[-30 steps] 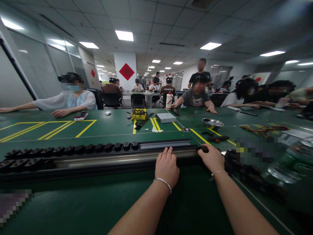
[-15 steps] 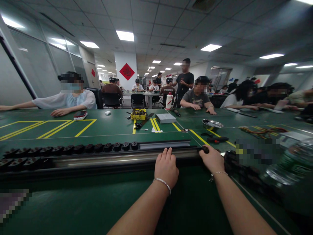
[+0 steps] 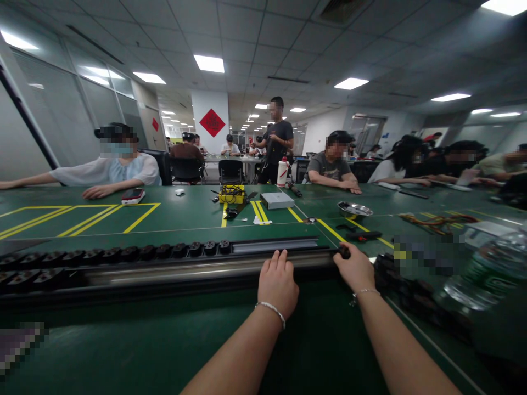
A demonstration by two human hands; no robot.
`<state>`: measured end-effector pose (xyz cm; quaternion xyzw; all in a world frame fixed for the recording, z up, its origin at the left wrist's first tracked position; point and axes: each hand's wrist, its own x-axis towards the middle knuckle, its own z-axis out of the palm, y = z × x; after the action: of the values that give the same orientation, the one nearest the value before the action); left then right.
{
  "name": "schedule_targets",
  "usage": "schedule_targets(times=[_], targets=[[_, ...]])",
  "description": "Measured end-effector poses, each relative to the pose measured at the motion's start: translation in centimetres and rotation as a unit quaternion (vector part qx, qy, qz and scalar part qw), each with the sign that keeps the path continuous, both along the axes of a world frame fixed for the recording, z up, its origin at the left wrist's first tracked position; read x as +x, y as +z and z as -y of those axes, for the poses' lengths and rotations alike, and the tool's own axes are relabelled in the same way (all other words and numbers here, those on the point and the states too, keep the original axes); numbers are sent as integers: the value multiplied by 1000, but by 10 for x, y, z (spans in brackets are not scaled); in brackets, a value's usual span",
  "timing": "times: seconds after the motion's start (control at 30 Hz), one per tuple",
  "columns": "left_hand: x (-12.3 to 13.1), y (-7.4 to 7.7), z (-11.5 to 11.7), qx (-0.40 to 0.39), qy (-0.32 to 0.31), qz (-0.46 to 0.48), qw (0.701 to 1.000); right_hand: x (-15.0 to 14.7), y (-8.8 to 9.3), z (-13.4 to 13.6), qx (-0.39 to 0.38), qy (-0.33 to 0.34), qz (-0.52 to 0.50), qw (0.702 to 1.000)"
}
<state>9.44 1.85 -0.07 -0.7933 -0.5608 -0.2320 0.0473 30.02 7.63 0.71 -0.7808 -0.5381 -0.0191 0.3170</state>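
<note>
A long black channel with a shiny metal inner strip (image 3: pixel 185 269) runs across the table before me. My left hand (image 3: pixel 278 284) rests on its right part, fingers stretched over the strip with nothing gripped. At the channel's right end, my right hand (image 3: pixel 356 272) has its thumb and fingers closed on a small round black part (image 3: pixel 344 250), largely covered by the hand. Many similar black parts (image 3: pixel 163 250) stand in rows along the channel's left and in a second channel (image 3: pixel 275 244) just behind.
Beyond the channels are a yellow box with black cables (image 3: pixel 231 194), a grey box (image 3: pixel 277 201), a metal bowl (image 3: pixel 354 209) and a black tool with red marks (image 3: pixel 364 236). A water bottle (image 3: pixel 486 274) and a dark chain-like row of parts (image 3: pixel 415 291) lie right. Co-workers sit opposite.
Both hands keep their places on the channel and the round part. The view has shifted slightly. A standing person in the background has moved left.
</note>
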Motion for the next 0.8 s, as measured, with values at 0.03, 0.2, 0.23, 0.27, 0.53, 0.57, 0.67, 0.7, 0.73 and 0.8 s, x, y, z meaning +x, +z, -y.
schedule_targets(times=[0.03,0.2,0.23,0.27,0.53,0.57,0.67,0.7,0.73,0.8], targets=[[0,0,0,1,1,1,1000,0,0,0,-1,0,0,1000],[0,-2,-1,1,-1,-4,1000,2,-3,-1,13,-1,-2,1000],[0,-2,-1,1,-2,-5,1000,2,-3,-2,13,-1,-3,1000],[0,-2,-1,1,-1,-5,1000,3,-4,-2,13,-1,-4,1000],[0,-1,-1,6,0,-2,1000,3,-3,-2,18,-3,-9,1000],[0,-2,-1,7,1,-2,1000,3,-3,-2,19,-2,-8,1000],[0,-2,-1,10,2,-2,1000,4,-3,-2,16,0,-8,1000],[0,-2,-1,11,1,-2,1000,5,-3,-3,14,1,-7,1000],[0,-2,-1,11,1,-2,1000,5,-3,-3,10,2,-6,1000],[0,-1,-1,9,0,-2,1000,6,-3,-3,4,2,-5,1000]])
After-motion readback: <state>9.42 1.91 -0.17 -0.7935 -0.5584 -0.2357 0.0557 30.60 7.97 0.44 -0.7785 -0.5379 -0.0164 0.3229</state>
